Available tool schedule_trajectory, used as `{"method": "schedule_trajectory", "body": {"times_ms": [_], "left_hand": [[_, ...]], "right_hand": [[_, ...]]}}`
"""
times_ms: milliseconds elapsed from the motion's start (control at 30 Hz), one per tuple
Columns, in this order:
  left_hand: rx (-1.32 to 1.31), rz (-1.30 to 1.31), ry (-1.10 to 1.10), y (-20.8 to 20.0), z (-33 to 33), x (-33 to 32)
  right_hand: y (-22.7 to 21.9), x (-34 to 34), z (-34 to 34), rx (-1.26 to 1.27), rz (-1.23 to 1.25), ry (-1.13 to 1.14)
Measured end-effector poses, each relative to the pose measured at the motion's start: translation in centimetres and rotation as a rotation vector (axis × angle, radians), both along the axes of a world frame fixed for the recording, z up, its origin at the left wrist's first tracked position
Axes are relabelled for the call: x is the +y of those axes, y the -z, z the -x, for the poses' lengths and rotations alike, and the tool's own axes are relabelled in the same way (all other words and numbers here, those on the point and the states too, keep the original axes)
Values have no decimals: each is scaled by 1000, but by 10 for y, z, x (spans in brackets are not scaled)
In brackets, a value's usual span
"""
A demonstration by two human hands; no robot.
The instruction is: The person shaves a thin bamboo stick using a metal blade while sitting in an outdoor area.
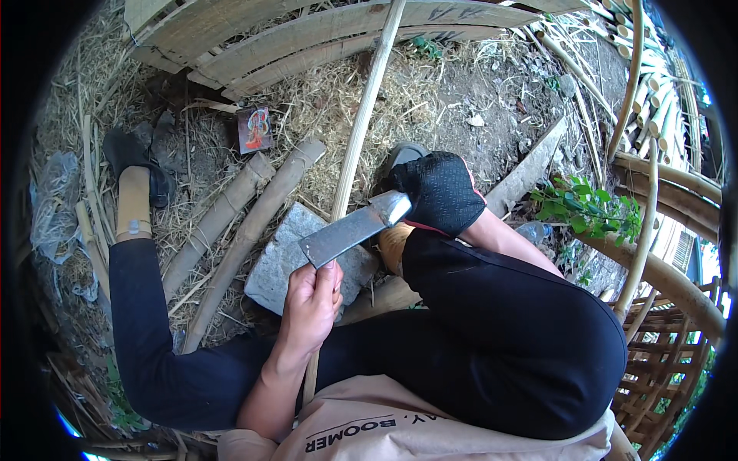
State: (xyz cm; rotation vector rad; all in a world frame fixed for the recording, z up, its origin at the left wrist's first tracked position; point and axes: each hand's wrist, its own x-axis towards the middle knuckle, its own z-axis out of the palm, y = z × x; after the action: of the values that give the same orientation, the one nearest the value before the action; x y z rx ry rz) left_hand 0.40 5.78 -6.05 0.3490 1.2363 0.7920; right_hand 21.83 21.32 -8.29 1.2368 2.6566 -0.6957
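Observation:
My right hand (pixel 438 192), in a black glove with red trim, is closed round the handle end of a broad, square-ended chopping knife (pixel 346 234). Its grey blade points left and lies across a long, pale, split pole (pixel 367 104). My left hand (pixel 309 306), bare, is closed round that pole just below the blade, its thumb close to the metal. The pole runs from the top of the view down toward my lap. Beneath the blade and my left hand sits a grey stone block (pixel 280 261). My gloved fingers hide the handle.
Two thick branches (pixel 250 230) lie left of the stone. Wooden slats (pixel 323 50) stand at the far side, with a small printed packet (pixel 254 129) near them. Leafy green stems (pixel 588 211), bent poles and a woven basket (pixel 661 369) are on the right. Cut bamboo (pixel 657 107) is piled behind.

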Motion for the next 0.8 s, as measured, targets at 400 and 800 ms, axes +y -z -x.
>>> {"method": "schedule_trajectory", "body": {"times_ms": [400, 800], "left_hand": [[-27, 11, 16, -7, 1, 5], [-17, 38, 26, -9, 4, 6]], "right_hand": [[16, 34, -23, -25, -124, 327], [21, 60, -37, -37, -220, 328]]}}
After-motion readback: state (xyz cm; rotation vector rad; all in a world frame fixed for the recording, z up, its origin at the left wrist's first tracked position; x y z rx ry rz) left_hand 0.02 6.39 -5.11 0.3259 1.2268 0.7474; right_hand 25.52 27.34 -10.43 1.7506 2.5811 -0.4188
